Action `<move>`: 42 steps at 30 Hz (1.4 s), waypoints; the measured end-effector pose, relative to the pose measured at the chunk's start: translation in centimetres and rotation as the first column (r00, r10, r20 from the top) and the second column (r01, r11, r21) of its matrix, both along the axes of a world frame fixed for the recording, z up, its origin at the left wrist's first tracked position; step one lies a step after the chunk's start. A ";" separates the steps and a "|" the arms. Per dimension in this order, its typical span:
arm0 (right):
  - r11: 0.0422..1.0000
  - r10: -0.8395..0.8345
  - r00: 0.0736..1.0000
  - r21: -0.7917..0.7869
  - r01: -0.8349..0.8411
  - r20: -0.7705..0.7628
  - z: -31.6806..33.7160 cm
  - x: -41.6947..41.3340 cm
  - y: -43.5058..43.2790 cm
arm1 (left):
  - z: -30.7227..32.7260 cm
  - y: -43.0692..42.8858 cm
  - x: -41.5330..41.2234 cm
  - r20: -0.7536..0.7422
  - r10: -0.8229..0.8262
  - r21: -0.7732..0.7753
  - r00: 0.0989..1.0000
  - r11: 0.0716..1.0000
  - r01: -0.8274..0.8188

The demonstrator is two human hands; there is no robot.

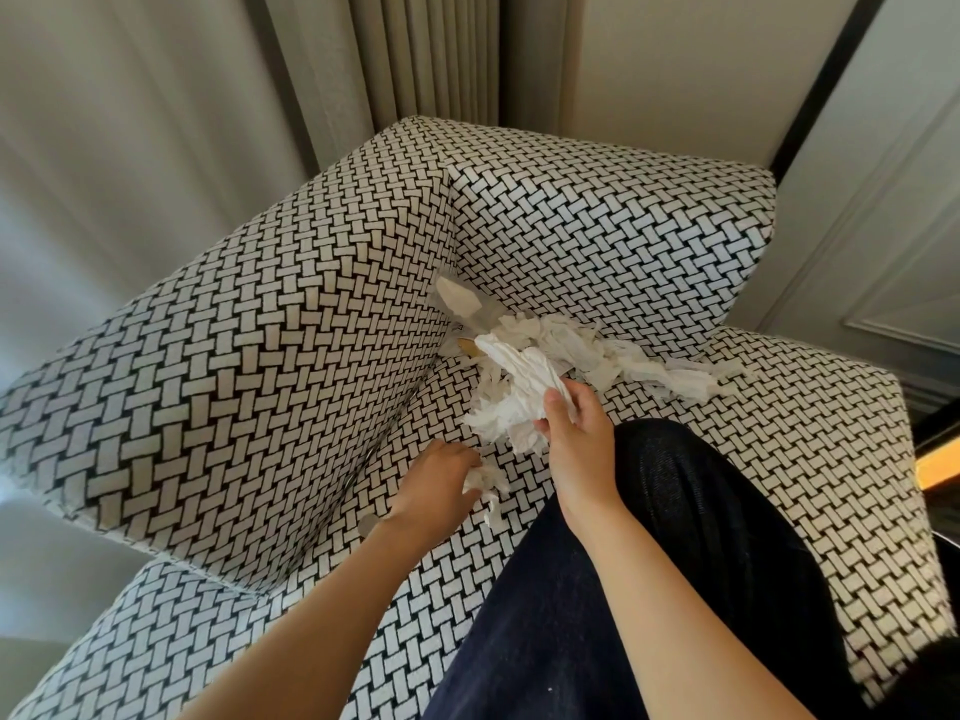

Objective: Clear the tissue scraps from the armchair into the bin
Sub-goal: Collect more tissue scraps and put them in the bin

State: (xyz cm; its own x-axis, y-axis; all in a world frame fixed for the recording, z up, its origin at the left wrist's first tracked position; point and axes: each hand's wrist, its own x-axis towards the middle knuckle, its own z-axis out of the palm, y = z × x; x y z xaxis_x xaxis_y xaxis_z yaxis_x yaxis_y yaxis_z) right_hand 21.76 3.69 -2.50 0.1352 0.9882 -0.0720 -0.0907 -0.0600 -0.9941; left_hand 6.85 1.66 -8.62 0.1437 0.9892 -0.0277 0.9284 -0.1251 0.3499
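Shredded, crumpled white tissue scraps (597, 350) heap far back on the armchair (260, 330); the right hand (576, 433) grips a wad (519, 397), the left hand (441, 475) pinches a small scrap (480, 483).

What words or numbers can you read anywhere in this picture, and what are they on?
No words or numbers can be read.
Tiny dark marks on a pale piece tucked in the seat corner: too small and blurred to read.
The armchair shows only its woven pattern, and the tissue scraps are plain white.
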 end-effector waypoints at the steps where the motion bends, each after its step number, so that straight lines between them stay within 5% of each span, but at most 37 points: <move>1: 1.000 -0.001 1.000 0.004 0.001 0.002 0.0 0.0 0.0 | 0.0 -0.1 0.0 0.006 0.019 0.009 1.000 1.000 -0.019; 11: 0.999 0.014 0.999 0.041 -0.015 0.030 0.4 0.3 -0.3 | 0.4 -0.5 -0.3 0.072 0.085 -0.021 0.994 0.996 -0.084; 17: 1.000 0.023 0.988 -0.007 -0.024 -0.153 1.1 0.4 -0.3 | 2.2 0.0 -0.9 0.303 0.257 -0.067 0.918 0.966 -0.249; 24: 0.990 0.081 0.980 -0.101 -0.101 -0.180 1.2 1.0 0.1 | 5.4 1.8 -2.9 0.322 0.363 -0.070 0.874 0.930 -0.360; 34: 0.956 0.268 0.958 -0.098 -0.278 -0.100 3.2 3.9 1.0 | 11.8 4.6 -0.5 0.335 0.186 -0.025 0.924 0.982 -0.188; 42: 0.973 0.211 0.975 -0.085 -0.217 -0.074 6.0 11.5 1.8 | 15.4 8.1 7.6 0.479 0.064 -0.071 0.876 0.997 -0.034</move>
State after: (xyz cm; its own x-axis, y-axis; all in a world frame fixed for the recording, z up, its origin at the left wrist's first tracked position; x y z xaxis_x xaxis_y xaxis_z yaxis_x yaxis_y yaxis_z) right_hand 33.29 5.46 3.52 -0.0861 0.9824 -0.1656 -0.1294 -0.1758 -0.9759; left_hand 14.41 9.77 6.74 0.1053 0.9941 -0.0253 0.6485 -0.0494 0.7596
